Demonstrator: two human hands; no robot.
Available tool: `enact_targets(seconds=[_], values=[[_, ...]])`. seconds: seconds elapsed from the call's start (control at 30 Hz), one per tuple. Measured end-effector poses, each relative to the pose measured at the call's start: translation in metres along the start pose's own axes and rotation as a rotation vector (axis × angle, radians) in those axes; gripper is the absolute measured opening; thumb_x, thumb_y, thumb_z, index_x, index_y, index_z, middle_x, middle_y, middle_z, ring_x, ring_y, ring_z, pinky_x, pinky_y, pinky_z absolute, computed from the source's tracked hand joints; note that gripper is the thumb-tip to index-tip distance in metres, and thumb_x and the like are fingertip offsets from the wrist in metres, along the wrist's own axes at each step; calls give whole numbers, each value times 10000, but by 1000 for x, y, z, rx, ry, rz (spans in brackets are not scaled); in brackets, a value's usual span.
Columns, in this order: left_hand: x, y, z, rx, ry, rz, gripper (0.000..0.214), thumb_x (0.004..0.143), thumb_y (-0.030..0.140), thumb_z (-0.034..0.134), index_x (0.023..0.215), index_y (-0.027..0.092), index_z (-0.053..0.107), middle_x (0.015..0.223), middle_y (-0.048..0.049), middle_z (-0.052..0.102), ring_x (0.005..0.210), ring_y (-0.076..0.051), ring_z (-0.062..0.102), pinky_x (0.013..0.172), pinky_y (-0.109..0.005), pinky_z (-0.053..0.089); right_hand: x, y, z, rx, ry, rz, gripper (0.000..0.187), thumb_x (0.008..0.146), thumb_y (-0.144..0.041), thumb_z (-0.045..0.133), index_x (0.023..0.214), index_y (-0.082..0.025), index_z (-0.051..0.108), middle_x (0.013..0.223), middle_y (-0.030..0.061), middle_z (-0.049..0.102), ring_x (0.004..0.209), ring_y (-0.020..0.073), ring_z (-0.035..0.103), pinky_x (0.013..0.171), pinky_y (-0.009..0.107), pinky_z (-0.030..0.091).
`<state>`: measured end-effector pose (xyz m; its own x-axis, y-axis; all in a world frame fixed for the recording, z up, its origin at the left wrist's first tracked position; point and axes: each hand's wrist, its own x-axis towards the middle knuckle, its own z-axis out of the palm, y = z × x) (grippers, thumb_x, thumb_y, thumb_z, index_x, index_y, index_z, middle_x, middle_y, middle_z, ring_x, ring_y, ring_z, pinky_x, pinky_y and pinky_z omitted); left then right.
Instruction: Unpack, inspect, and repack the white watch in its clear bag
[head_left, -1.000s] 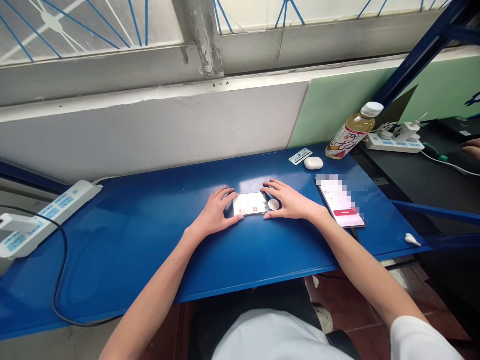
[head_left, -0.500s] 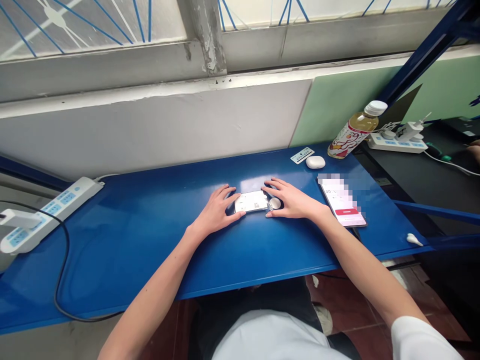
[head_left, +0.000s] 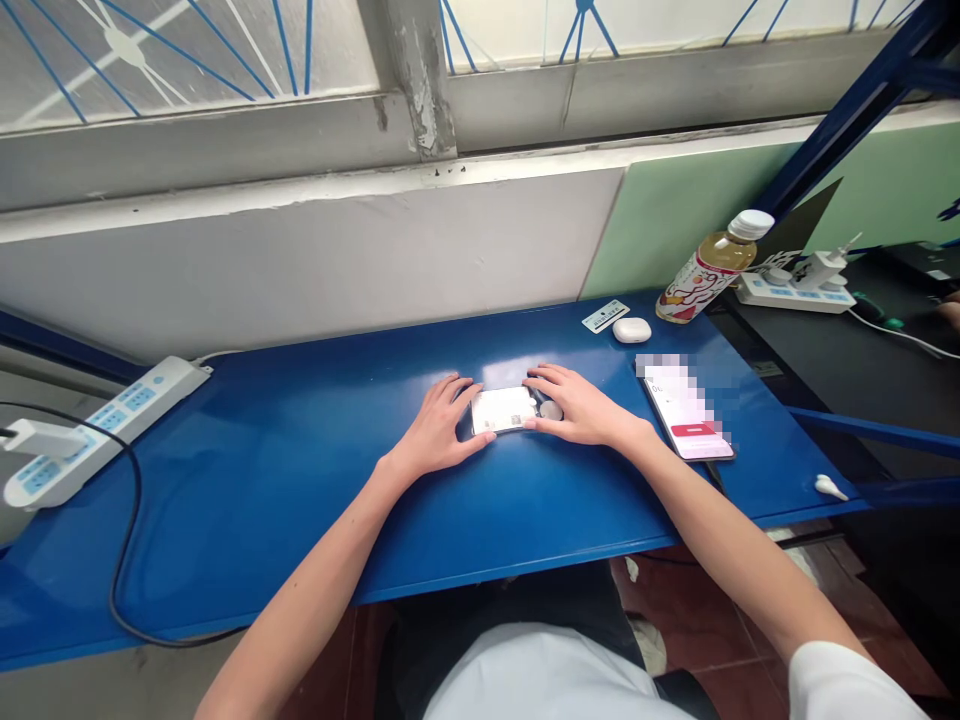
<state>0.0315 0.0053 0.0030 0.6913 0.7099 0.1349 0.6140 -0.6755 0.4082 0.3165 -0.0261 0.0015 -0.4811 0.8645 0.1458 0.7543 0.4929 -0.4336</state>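
A small flat device with a white label (head_left: 502,408) lies on the blue table (head_left: 300,480), in the middle. My left hand (head_left: 435,435) holds its left end, fingers curled over the far edge and thumb on the near edge. My right hand (head_left: 581,410) grips its right end, fingers laid over the top. A small round silvery piece (head_left: 551,410) shows beside my right thumb; whether it belongs to the device is unclear.
To the right a lit phone (head_left: 690,410) lies flat, with a white earbud case (head_left: 631,329), a card (head_left: 604,315) and a drink bottle (head_left: 709,268) behind it. A loose earbud (head_left: 831,487) sits at the right front corner. A power strip (head_left: 97,430) with a black cable (head_left: 124,540) lies left.
My hands have closed in a little on the device, and my right fingers cover more of its right end. It stays in the same place on the table.
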Motion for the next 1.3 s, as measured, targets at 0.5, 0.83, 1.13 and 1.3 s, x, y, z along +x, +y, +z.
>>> enact_targets(seconds=[0.5,0.83,1.13,1.3], values=[[1,1,6,-22,1,-39,617,860,542,659,1378,232,531,1465,-152,463,1443,-390,308,1165,-591,272,10,-13,15,53,36,-102,432,930,-82,392,1317,-171,562,1348,152,628,1307,303,548,1050,485,470],[2,2,4,-17,-50,-42,630,864,526,656,1392,213,514,1493,-160,442,1461,-389,285,1186,-595,226,10,-12,8,153,25,-17,396,939,-68,377,1237,-198,603,1259,106,686,1164,271,643,941,400,526],[0,-4,-2,-18,-2,-2,599,809,424,674,1319,147,527,1427,-186,506,1435,-393,330,1160,-557,336,7,5,6,2,197,-63,199,892,-159,572,953,-185,760,1233,122,698,1177,318,603,957,478,526],[-2,-2,-2,11,-3,36,614,850,453,635,1362,149,486,1446,-187,480,1443,-384,315,1170,-562,312,6,0,5,22,170,-84,192,909,-202,590,1008,-199,755,1112,117,699,1043,286,625,885,442,544]])
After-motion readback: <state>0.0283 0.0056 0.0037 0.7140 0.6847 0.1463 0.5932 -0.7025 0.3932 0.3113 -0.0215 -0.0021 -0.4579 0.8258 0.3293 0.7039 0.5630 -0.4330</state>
